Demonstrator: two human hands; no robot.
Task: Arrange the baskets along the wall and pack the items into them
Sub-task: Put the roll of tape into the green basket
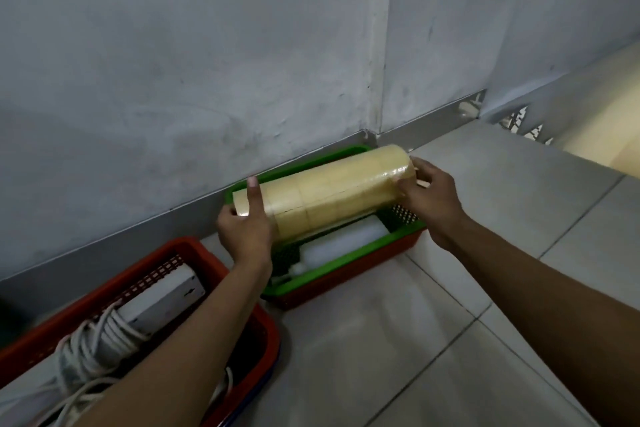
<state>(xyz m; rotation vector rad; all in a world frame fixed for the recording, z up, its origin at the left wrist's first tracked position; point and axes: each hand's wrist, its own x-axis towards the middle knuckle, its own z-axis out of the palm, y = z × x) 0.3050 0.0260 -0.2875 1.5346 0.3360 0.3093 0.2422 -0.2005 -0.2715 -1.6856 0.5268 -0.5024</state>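
Observation:
A long yellowish pack of tape rolls (329,191), wrapped in clear film, lies level just above a green basket (346,270) that stands against the wall. My left hand (244,229) grips its left end and my right hand (431,192) grips its right end. The green basket sits nested in a red one (349,284). White rolls (343,243) lie inside it beneath the pack. A second red basket (207,253) stands to the left along the wall, holding a white power strip (162,298) and coiled white cable (104,333).
Grey wall with a metal skirting strip (121,236) runs behind the baskets. Pale floor tiles (415,340) spread to the right and front. A step edge and a patterned vent (526,125) lie at the far right.

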